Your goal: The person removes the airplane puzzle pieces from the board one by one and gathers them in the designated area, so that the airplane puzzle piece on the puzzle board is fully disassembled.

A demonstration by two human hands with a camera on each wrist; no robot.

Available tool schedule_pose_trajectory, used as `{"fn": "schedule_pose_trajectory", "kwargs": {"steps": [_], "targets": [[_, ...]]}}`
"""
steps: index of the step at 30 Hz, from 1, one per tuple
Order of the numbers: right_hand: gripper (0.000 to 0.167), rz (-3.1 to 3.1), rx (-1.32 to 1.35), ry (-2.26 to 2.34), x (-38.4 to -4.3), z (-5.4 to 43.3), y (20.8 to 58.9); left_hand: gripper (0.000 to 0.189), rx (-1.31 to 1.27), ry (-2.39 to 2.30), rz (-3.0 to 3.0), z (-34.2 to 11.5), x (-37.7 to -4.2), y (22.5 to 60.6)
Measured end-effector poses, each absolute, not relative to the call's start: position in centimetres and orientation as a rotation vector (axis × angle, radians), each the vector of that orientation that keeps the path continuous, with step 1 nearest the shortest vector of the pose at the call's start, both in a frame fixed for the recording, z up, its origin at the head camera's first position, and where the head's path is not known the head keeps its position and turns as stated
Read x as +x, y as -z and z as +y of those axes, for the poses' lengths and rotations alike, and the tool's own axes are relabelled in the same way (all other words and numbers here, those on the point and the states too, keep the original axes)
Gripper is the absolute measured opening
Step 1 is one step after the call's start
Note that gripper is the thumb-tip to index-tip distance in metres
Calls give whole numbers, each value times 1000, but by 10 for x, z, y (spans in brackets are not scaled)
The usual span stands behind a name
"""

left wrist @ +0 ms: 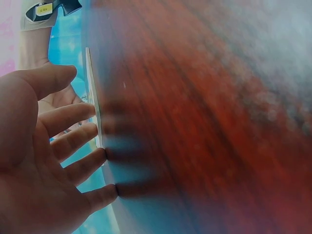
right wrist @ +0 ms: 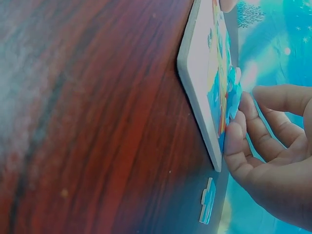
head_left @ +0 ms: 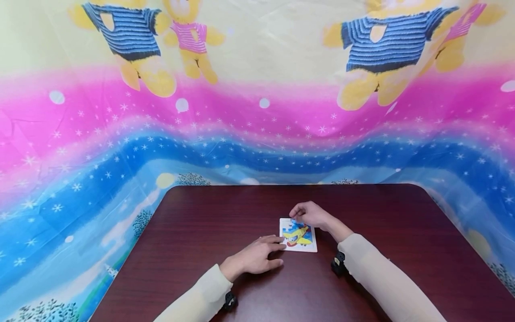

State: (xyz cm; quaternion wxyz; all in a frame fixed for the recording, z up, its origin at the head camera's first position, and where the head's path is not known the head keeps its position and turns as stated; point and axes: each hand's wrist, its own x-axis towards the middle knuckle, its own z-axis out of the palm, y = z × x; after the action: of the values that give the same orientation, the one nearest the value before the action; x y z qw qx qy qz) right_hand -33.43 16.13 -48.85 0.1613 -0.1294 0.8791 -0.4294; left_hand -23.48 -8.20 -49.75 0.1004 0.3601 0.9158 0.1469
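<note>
A small jigsaw puzzle board (head_left: 310, 247) with a white border lies on the table, showing a yellow airplane on blue. My left hand (head_left: 257, 256) spreads its fingers, the fingertips touching the board's left edge. Over the board's far side, my right hand (head_left: 311, 214) curls its fingers at a blue puzzle piece (right wrist: 234, 92). That piece stands tilted above the picture at the fingertips; the fingers partly hide it. Pale gaps show in the picture's upper left. Another blue puzzle piece (right wrist: 207, 201) lies on the table beyond the board, seen in the right wrist view.
The dark red-brown wooden table (head_left: 201, 214) has rounded far corners. Behind and beside it hangs a cloth backdrop (head_left: 241, 125) printed with bears and snowflakes. Black wrist straps (head_left: 338, 264) sit at both cuffs.
</note>
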Motion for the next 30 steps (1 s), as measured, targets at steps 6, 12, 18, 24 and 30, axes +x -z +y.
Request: {"fn": "schedule_pose_trajectory", "kwargs": {"steps": [6, 12, 18, 24, 30], "targets": [[18, 2505, -363, 1231, -333, 161, 489, 48, 1065, -429, 2703, -82, -235, 497], [18, 2504, -366, 1232, -333, 161, 487, 48, 1050, -434, 2694, -82, -235, 497], [16, 2507, -353, 1249, -333, 160, 488, 48, 1044, -438, 2689, -81, -234, 497], [16, 2521, -348, 1243, -332, 162, 487, 49, 1062, -429, 2696, -82, -234, 497], [16, 2528, -331, 1233, -331, 164, 484, 48, 1039, -440, 2685, -82, -234, 496]]}}
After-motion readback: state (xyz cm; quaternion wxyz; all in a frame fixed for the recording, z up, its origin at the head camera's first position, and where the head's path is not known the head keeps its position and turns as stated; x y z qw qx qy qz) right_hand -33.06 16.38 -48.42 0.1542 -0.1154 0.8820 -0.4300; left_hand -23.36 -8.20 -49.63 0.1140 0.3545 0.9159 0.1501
